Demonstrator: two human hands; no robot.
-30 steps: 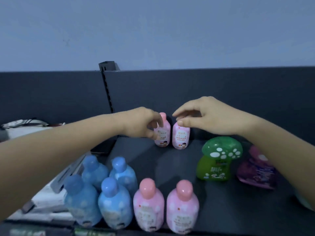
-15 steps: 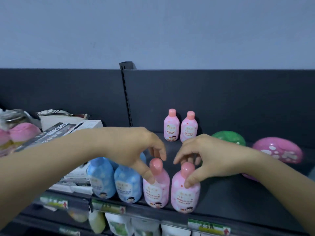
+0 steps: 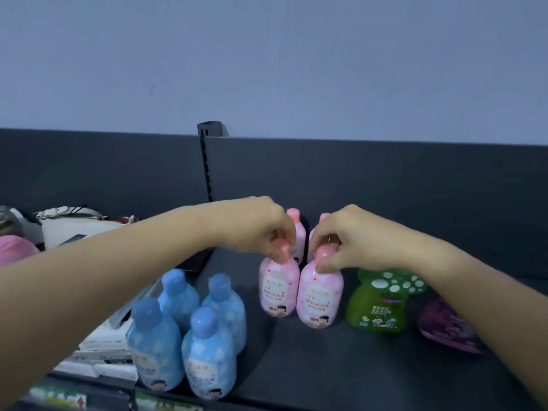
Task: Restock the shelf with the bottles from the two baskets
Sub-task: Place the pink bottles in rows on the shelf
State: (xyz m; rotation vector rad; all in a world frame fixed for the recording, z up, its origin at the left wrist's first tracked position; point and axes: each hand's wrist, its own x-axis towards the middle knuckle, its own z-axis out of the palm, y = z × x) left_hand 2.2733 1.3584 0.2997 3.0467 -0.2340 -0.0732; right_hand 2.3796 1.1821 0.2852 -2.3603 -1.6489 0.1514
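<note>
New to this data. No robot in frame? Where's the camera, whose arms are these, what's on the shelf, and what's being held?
There is no machine here: a person works bare-handed. The one picture comes from a wide-angle camera worn on their head, looking forward and down, so both arms are the wearer's own. The left hand pinches the cap of the left pink bottle, and the right hand pinches the cap of the right pink bottle. Both bottles are side by side on the dark shelf. Two more pink bottles stand behind, partly hidden. At front left are four blue bottles. To the right are a green mushroom-capped bottle and a blurred purple one.
</note>
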